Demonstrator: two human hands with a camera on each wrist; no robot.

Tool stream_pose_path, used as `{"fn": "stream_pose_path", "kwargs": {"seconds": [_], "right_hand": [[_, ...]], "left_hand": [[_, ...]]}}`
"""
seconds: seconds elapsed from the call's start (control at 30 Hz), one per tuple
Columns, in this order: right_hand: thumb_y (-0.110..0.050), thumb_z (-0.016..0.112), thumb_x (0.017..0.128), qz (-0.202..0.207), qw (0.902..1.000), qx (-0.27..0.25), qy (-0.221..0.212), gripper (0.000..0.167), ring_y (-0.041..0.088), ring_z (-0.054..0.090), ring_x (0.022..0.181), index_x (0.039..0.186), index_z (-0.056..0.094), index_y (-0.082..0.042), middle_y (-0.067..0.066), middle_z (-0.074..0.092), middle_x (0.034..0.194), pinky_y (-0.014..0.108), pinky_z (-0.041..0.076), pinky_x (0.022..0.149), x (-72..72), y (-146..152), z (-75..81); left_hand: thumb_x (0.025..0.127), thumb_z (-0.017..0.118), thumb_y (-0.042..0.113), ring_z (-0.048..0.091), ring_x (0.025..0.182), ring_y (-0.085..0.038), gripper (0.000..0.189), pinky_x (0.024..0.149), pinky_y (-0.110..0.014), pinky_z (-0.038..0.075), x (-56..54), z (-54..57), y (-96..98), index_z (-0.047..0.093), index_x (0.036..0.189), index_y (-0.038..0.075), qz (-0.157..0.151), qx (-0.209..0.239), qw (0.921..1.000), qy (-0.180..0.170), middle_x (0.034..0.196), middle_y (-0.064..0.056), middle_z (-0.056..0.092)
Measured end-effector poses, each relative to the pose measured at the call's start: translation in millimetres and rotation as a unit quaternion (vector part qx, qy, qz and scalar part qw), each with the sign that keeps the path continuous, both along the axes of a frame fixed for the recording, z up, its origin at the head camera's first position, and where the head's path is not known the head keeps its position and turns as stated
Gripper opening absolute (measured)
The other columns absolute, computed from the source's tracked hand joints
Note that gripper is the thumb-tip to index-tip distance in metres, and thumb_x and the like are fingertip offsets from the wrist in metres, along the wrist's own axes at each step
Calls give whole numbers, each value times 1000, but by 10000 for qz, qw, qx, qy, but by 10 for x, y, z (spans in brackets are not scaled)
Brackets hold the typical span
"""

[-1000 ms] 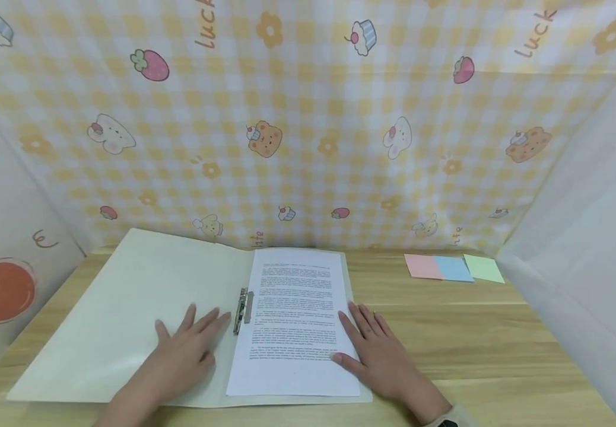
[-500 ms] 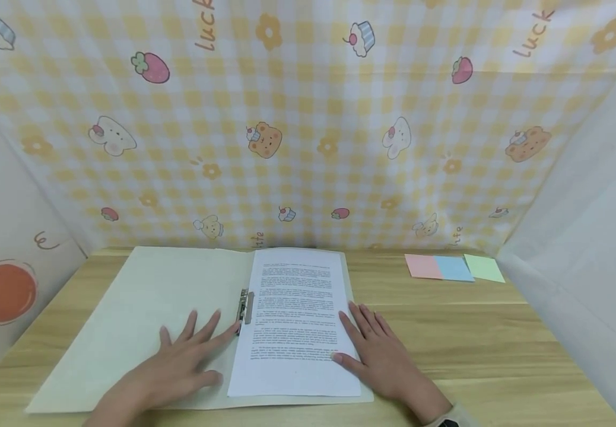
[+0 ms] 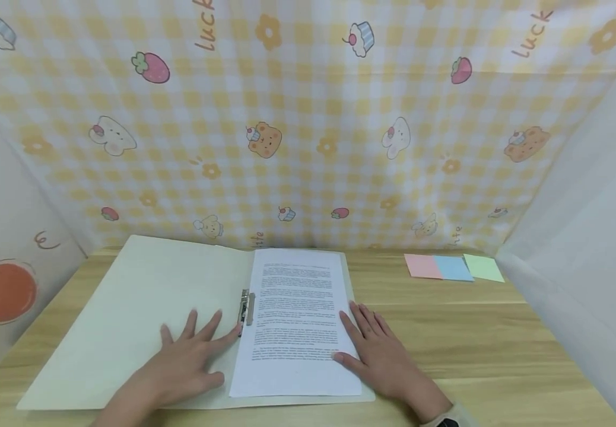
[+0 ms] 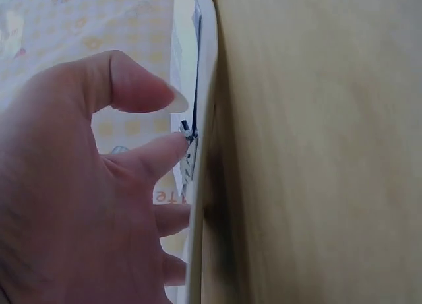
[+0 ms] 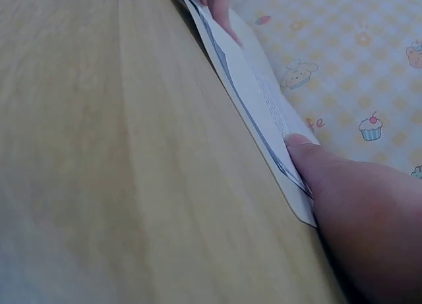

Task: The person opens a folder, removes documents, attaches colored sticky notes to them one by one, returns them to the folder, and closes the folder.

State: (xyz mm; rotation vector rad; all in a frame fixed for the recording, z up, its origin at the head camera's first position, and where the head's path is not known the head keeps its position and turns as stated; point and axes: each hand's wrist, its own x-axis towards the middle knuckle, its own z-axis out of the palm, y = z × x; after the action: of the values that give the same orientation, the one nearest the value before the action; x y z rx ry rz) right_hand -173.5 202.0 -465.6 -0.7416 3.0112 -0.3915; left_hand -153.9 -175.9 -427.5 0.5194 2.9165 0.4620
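An off-white folder lies opened flat, its cover spread to the left. Printed paper sheets sit on its right side. A metal clip stands along the paper's left edge, near the fold. My left hand is over the cover with its fingers spread, and its index finger touches the near end of the clip. In the left wrist view, that fingertip meets the metal clip, and the thumb is apart from it. My right hand rests with straight fingers on the paper's right edge, thumb on the sheet.
Pink, blue and green sticky notes lie at the back right of the wooden table. A checkered cloth hangs behind the table, with white walls at both sides.
My left hand has shifted slightly right, bringing its index finger onto the clip's near end. The folder's left cover dipped, then rose a little again. My right hand stays where it was.
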Motion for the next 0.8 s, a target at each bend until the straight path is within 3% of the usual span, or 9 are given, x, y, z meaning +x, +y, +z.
{"fn": "stream_pose_path", "kwargs": {"seconds": [0.3,0.8], "right_hand": [[-59,39,104,58,9999,-31,-133,77,34,8,160,161,22,-10,14,9,171,56,10,127,-5,-2,34],[-60,38,104,43,10000,-26,-44,77,34,9,159,162,21,-11,14,9,171,56,11,128,-6,1,-2]], "left_hand": [[79,69,45,21,142,-69,75,91,-96,10,0,-24,19,48,150,35,-83,-424,9987,253,162,-21,37],[83,65,44,12,144,-70,78,93,-95,3,17,4,3,38,155,37,-117,-146,9995,-241,166,-21,26]]}}
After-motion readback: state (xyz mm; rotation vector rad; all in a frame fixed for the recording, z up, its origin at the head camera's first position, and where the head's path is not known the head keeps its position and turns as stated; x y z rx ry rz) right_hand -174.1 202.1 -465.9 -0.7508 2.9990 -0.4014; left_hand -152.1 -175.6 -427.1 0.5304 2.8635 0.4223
